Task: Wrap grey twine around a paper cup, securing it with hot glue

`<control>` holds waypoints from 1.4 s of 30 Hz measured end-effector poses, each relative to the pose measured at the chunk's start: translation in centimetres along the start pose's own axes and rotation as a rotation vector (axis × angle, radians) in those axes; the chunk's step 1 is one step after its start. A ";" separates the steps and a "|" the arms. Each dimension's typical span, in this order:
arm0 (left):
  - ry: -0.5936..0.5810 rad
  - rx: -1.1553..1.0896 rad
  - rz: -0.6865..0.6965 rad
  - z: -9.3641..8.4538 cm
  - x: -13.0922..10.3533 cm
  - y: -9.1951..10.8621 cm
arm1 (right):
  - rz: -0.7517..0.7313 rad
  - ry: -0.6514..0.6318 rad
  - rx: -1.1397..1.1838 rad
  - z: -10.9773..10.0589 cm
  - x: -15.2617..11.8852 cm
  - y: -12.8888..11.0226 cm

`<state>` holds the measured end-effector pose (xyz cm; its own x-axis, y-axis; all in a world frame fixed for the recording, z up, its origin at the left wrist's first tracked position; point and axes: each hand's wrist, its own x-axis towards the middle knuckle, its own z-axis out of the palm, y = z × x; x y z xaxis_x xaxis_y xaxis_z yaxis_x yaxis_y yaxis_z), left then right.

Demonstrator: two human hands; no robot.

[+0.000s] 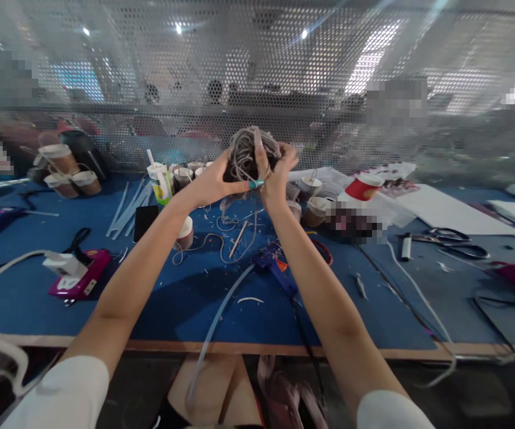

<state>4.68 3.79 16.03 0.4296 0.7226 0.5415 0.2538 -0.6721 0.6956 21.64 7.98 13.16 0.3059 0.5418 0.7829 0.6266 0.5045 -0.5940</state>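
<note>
Above the middle of the table, a rounded bundle of grey cord (250, 152) with a dark part under the loops is held up between both hands. My left hand (216, 179) grips its left side, the thumb stretched along the bottom. My right hand (277, 173) is closed on its right side, with one finger laid up over the cord. Something teal (256, 185) shows where the hands meet; I cannot tell what it is. A strand of cord (208, 241) trails down onto the table. Below the right forearm lies a blue glue gun (268, 259) with a long translucent glue stick (221, 316) in it.
Behind the hands stand several paper cups and a drink carton (161, 182). At left are a phone (145, 221), loose glue sticks (127, 208) and a purple power strip (83, 274). Scissors (453, 238) and cables lie at right. A perforated metal screen (257, 71) closes the back.
</note>
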 end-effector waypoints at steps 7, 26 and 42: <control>0.106 -0.315 -0.036 0.4 0.4 -0.6 | -0.130 -0.595 0.323 -1.7 0.4 -1.6; 0.208 -0.256 -0.085 -0.7 0.2 0.9 | 0.032 -0.651 0.598 -4.0 0.6 -4.1; 0.491 -0.071 -0.144 1.8 0.5 1.2 | -0.331 -0.351 0.060 -2.0 -0.8 -4.0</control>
<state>6.79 3.10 16.25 -0.0675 0.8092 0.5836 0.2140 -0.5596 0.8007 20.30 4.18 15.29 -0.1692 0.5346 0.8280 0.6035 0.7204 -0.3418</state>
